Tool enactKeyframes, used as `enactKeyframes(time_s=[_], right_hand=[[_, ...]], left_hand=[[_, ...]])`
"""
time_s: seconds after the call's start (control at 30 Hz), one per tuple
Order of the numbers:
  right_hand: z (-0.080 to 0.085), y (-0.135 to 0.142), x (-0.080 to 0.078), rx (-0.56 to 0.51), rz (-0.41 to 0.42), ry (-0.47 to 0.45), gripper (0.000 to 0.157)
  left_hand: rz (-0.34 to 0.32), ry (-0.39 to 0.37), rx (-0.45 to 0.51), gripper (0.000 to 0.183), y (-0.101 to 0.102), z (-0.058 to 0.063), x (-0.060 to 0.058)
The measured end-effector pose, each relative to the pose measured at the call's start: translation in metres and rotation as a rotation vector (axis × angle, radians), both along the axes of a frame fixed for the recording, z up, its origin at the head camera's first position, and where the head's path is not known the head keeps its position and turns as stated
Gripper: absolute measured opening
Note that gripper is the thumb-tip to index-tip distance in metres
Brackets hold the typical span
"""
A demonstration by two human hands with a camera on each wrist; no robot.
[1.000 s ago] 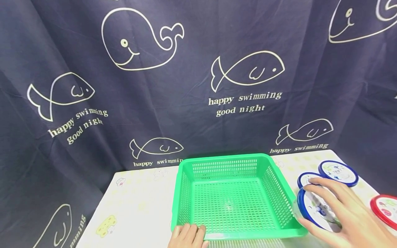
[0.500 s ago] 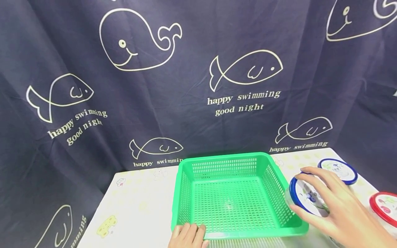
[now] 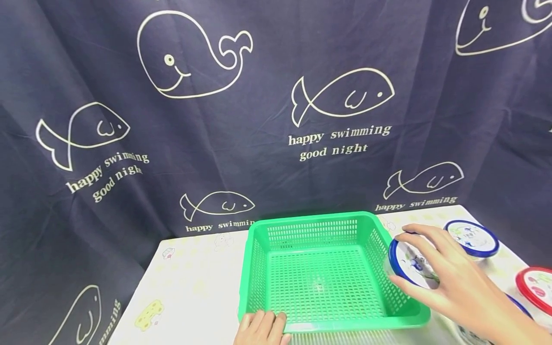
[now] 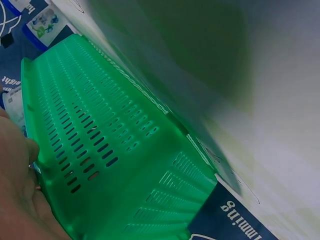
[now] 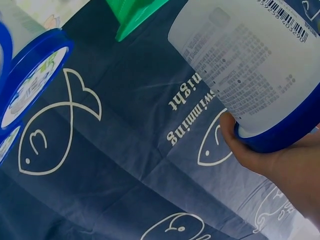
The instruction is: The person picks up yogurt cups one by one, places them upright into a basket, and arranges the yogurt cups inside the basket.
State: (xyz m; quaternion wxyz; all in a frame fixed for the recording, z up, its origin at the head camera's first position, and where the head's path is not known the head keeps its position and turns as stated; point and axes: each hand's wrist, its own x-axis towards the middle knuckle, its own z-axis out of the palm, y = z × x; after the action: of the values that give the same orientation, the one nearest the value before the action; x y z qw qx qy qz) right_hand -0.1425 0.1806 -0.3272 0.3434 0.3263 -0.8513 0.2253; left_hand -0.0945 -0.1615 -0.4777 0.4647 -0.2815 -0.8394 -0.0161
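Observation:
My left hand [image 3: 260, 329] grips the front rim of the green plastic basket [image 3: 336, 327], fingers curled over the edge. In the left wrist view the basket's slotted wall [image 4: 100, 130] fills the middle and the thumb lies along the rim. My right hand [image 3: 457, 282] holds a round tub [image 3: 414, 266] with a blue lid by its edges, tilted, at the basket's right side. The right wrist view shows this tub's cloudy clear body [image 5: 240, 65] with printed text and a barcode. Inside the basket only its perforated floor shows.
Behind the right hand stands another blue-lidded tub [image 3: 472, 238]. A red-lidded tub [image 3: 536, 290] is at the right edge, and a further blue-lidded one [image 3: 519, 305] is partly hidden under the right forearm. A dark curtain [image 3: 267, 143] with whale and fish drawings hangs behind the table.
My right hand has moved left and slightly up with the blue-lidded tub, up to the basket's right rim. The left hand and the basket have stayed in place.

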Motion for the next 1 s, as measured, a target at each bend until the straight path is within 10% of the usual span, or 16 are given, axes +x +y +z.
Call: enactKeyframes(time_s=[1.0], right_hand=[[-0.015, -0.039, -0.048, 0.053, 0.065, 0.006, 0.063]], left_hand=[[0.003, -0.02, 0.013, 0.043, 0.002, 0.004, 0.002]])
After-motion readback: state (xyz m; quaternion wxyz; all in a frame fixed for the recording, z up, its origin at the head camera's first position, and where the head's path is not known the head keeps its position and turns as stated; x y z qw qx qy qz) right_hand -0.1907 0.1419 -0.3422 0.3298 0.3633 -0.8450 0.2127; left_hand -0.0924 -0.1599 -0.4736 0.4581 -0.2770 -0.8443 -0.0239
